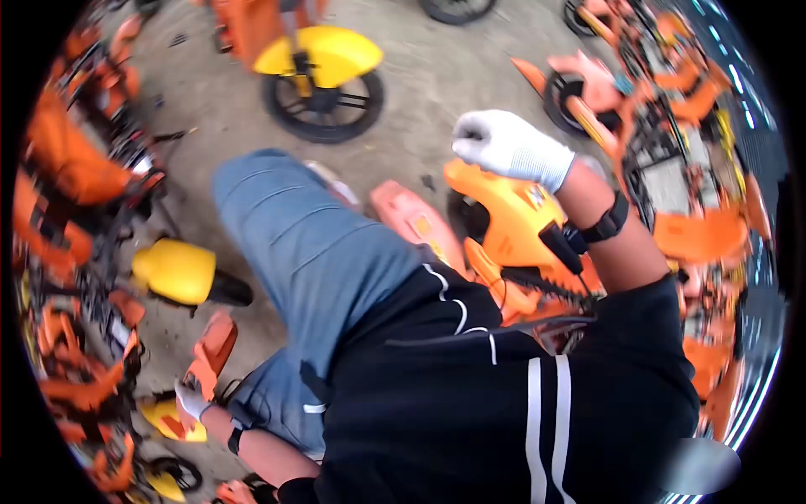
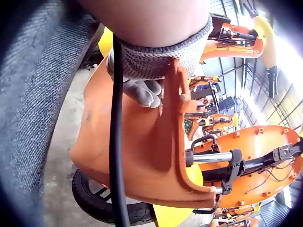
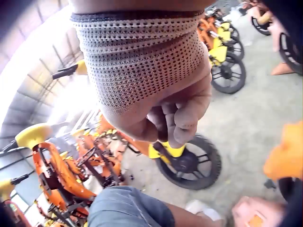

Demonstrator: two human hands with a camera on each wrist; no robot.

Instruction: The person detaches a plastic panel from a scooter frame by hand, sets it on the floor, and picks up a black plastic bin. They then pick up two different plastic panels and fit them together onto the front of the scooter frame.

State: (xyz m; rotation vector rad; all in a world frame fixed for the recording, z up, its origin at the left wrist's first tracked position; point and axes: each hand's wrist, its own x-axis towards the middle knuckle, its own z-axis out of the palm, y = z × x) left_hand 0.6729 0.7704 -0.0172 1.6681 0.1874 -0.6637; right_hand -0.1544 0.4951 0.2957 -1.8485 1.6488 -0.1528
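Gripping a curved orange plastic panel (image 2: 141,139), white-gloved left hand (image 1: 192,401); prob light, stiff, best by its rim. White-gloved right hand (image 1: 510,146): clenched, looks empty.

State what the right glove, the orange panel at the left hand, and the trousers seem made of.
Right glove: knitted fabric, matte; mesh holes show. Orange panel: probably plastic, smooth; thin curved shell. Trousers: likely denim, matte; flecked blue weave.

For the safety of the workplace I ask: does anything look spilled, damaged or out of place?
Beyond the orange panel at the left hand, an orange shell has its inner side exposed, perhaps missing a cover. Small dark scraps on the concrete floor also look out of place. No spill is visible.
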